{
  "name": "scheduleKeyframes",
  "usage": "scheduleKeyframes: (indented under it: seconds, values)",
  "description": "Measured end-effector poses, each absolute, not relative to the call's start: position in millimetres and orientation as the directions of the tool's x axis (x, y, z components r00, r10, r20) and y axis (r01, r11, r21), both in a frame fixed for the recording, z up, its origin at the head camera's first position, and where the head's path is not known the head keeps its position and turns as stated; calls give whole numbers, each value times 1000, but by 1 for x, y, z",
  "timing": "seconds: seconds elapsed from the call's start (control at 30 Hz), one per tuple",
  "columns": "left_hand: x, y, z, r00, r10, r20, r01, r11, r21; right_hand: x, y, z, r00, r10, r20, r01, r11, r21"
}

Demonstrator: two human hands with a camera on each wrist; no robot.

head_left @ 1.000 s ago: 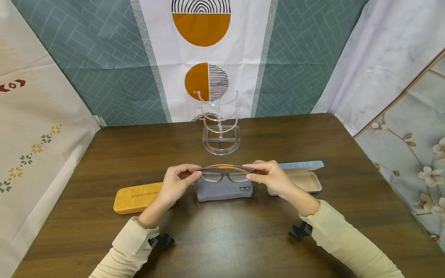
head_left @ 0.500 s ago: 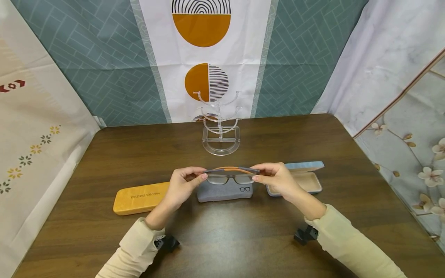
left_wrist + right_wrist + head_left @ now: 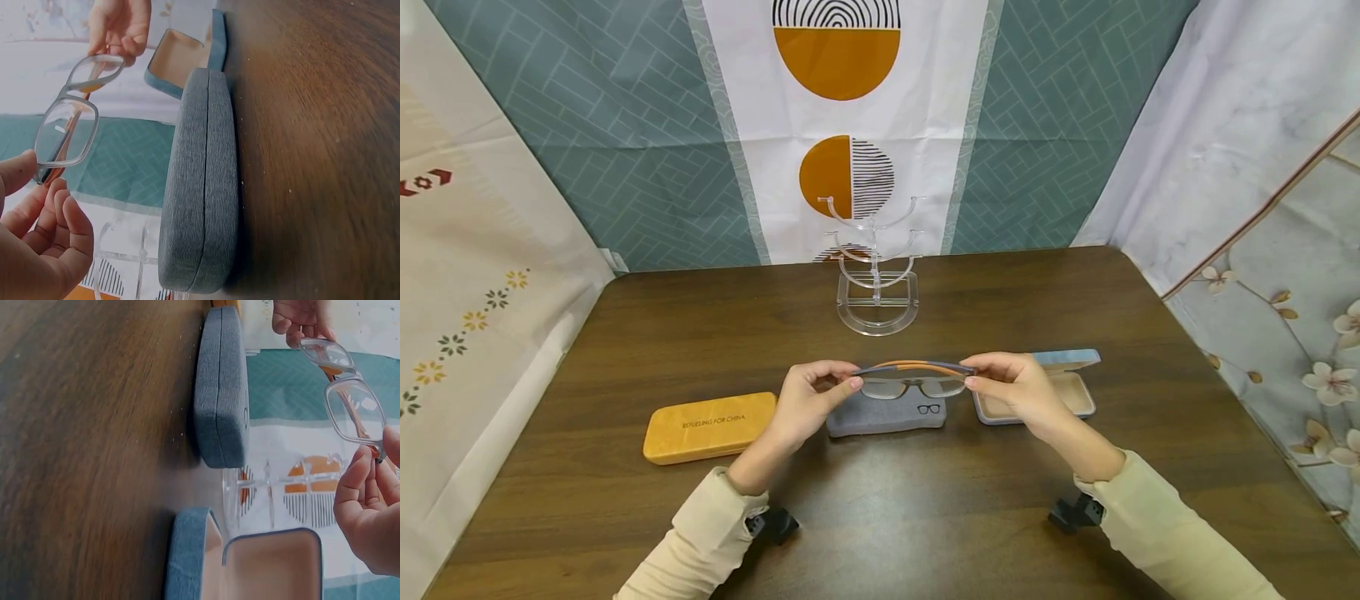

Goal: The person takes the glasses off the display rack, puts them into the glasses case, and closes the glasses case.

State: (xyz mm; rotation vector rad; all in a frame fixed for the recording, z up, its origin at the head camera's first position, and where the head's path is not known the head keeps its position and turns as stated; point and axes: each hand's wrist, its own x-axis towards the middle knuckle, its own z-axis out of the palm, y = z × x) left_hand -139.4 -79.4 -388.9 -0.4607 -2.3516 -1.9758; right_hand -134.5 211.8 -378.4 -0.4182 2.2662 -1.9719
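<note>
A pair of eyeglasses (image 3: pixel 925 367) with folded grey-and-orange temples is held above the table between both hands. My left hand (image 3: pixel 808 402) pinches its left end between thumb and fingers, and my right hand (image 3: pixel 1022 390) pinches the right end the same way. In the left wrist view, the glasses (image 3: pixel 94 134) show a pale grey front and clear lenses. Just beneath them lies a closed grey glasses case (image 3: pixel 887 417) with a small glasses print; in the head view the lenses overlap its back edge. The right wrist view shows this case (image 3: pixel 222 394) apart from the glasses.
A closed yellow glasses case (image 3: pixel 709 427) lies left of the grey one. Partly behind my right hand, a blue glasses case (image 3: pixel 1067 358) stands open with its beige lining showing. Further back on the wooden table (image 3: pixel 715 325) rises a clear tiered display stand (image 3: pixel 877 327).
Both hands have shifted a little to the right, carrying the glasses along. More of the yellow case now shows beside my left hand. The cases and stand stay put.
</note>
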Motion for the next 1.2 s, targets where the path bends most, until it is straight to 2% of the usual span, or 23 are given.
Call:
scheduleKeyframes:
  seconds: [0.2,0.53,0.77,1.2]
  values:
    - [-138,-72,-386,-957,217,191,234,193,953,-132,220,-379,-954,-275,120,-149,89,-985]
    - [-126,-56,-359,-948,264,180,242,228,943,-127,232,-381,-963,-246,106,-123,56,-991]
    - [-141,-51,-393,-930,292,223,289,207,935,-124,242,-380,-967,-234,103,-130,101,-986]
    - [-146,-29,-398,-915,327,236,306,182,935,-118,262,-382,-971,-207,122,-140,76,-987]
